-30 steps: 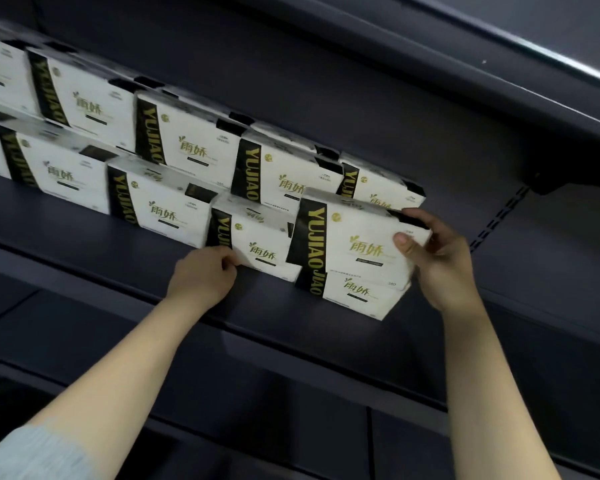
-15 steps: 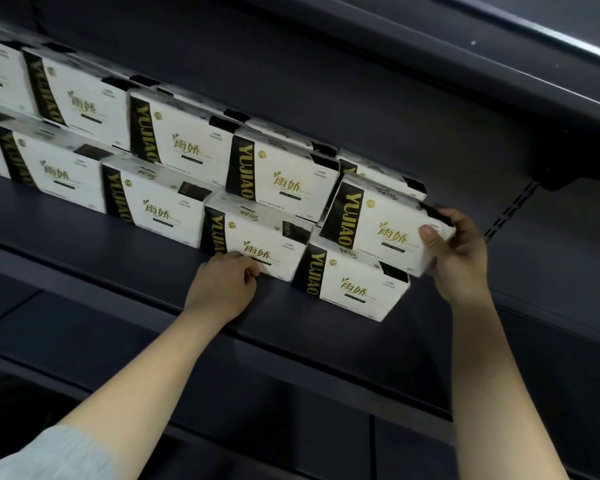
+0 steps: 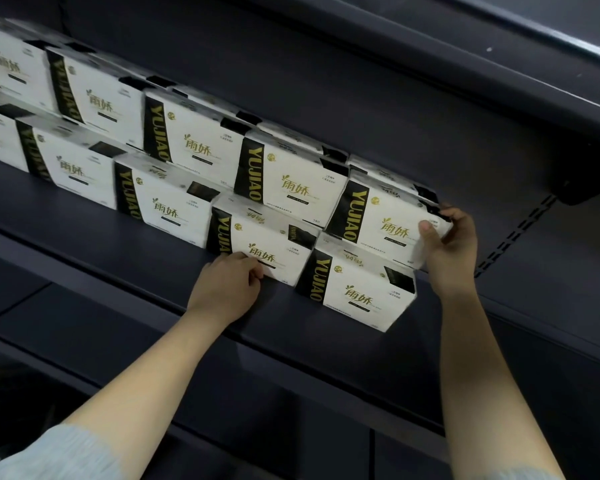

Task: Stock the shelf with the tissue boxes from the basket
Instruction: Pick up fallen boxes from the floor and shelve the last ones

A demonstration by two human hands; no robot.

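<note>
The right hand [image 3: 445,244] gripped the right end of a tilted tissue box [image 3: 383,221] atop the end bottom box [image 3: 359,289]. The left hand [image 3: 227,289], fingers curled, pressed the neighbouring box [image 3: 264,242] left of it, on the dark shelf [image 3: 118,244].

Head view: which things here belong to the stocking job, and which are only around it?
Job:
- tilted tissue box, gripped by right hand
- bottom-row box, touched by left hand
- end box below the tilted one
- shelf

Around:
- upper shelf
- slotted upright
</note>
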